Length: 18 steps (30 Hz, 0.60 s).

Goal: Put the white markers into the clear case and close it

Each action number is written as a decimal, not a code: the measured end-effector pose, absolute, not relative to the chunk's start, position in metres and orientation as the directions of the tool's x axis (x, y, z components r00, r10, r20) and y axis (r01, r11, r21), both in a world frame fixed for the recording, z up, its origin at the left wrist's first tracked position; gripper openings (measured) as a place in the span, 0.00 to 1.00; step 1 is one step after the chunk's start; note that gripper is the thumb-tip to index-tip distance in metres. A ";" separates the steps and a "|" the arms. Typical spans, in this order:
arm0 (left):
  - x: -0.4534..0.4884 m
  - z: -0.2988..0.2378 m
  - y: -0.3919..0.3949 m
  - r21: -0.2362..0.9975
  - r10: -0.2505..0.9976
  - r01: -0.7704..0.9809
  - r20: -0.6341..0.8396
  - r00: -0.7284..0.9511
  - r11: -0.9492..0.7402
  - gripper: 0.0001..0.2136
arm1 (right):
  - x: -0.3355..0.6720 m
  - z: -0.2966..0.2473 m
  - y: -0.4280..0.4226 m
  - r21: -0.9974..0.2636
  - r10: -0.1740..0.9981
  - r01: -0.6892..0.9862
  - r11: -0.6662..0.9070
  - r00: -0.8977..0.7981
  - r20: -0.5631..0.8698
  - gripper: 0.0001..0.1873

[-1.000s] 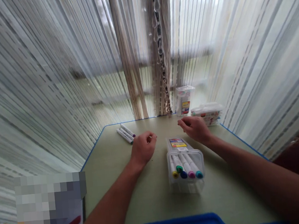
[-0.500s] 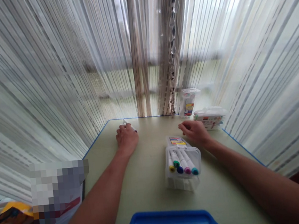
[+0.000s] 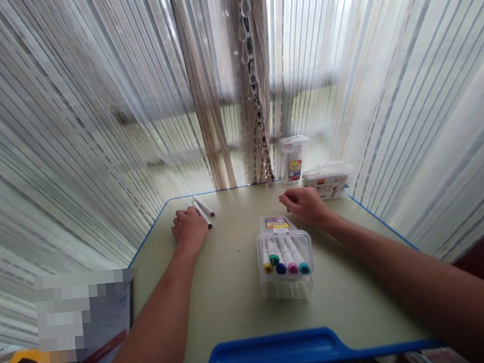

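Note:
At the far left of the table, my left hand (image 3: 190, 230) rests with its fingers curled over a white marker with a black end (image 3: 204, 217). A white marker with a purple end (image 3: 204, 205) lies just beyond it; whatever else is under the palm is hidden. My right hand (image 3: 304, 204) is closed in a loose fist on the table, with nothing visible in it. Nearest to that hand is an open clear plastic case (image 3: 287, 290), which holds several white markers (image 3: 288, 253) with yellow, green, blue, pink and teal ends.
Behind my right hand stand an upright clear case (image 3: 293, 163) and a white printed box (image 3: 327, 182). String curtains (image 3: 154, 99) hang beyond the table (image 3: 230, 295). A blue tray ledge (image 3: 276, 352) runs along its near edge. A flat panel, partly blurred out, is at left.
My left hand has shifted a little left and nearer, uncovering the black-ended marker beside the purple-ended one. The view has turned slightly right. My right hand stays in its fist.

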State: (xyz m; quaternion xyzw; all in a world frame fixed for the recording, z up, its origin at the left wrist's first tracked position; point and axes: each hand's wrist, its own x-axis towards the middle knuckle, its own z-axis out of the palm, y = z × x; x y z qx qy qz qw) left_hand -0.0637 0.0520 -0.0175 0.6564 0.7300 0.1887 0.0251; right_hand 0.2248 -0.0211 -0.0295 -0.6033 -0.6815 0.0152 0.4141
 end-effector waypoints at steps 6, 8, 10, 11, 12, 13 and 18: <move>-0.075 -0.016 0.053 0.366 0.969 0.928 0.197 -0.151 0.070 0.21 | 0.226 -0.028 -0.023 -0.554 0.834 0.788 0.267 0.099 0.543 0.18; -0.079 -0.013 0.055 0.413 0.957 0.908 0.228 -0.177 0.070 0.21 | 0.226 -0.027 -0.023 -0.572 0.836 0.773 0.274 0.102 0.539 0.18; -0.079 -0.009 0.056 0.461 0.935 0.887 0.302 -0.185 0.026 0.21 | 0.225 -0.028 -0.023 -0.594 0.839 0.752 0.285 0.104 0.534 0.18; -0.077 -0.007 0.055 0.479 0.919 0.878 0.351 -0.176 -0.015 0.20 | 0.225 -0.028 -0.023 -0.609 0.841 0.738 0.291 0.106 0.530 0.18; -0.073 -0.005 0.054 0.488 0.902 0.871 0.402 -0.160 -0.062 0.20 | 0.224 -0.027 -0.022 -0.628 0.845 0.720 0.295 0.110 0.523 0.19; -0.068 -0.003 0.052 0.497 0.883 0.858 0.452 -0.131 -0.127 0.19 | 0.223 -0.027 -0.022 -0.652 0.851 0.698 0.297 0.116 0.512 0.19; -0.029 -0.005 0.027 0.561 0.765 0.569 0.610 0.207 -0.601 0.15 | 0.218 -0.018 -0.025 -0.829 0.902 0.478 0.291 0.152 0.404 0.24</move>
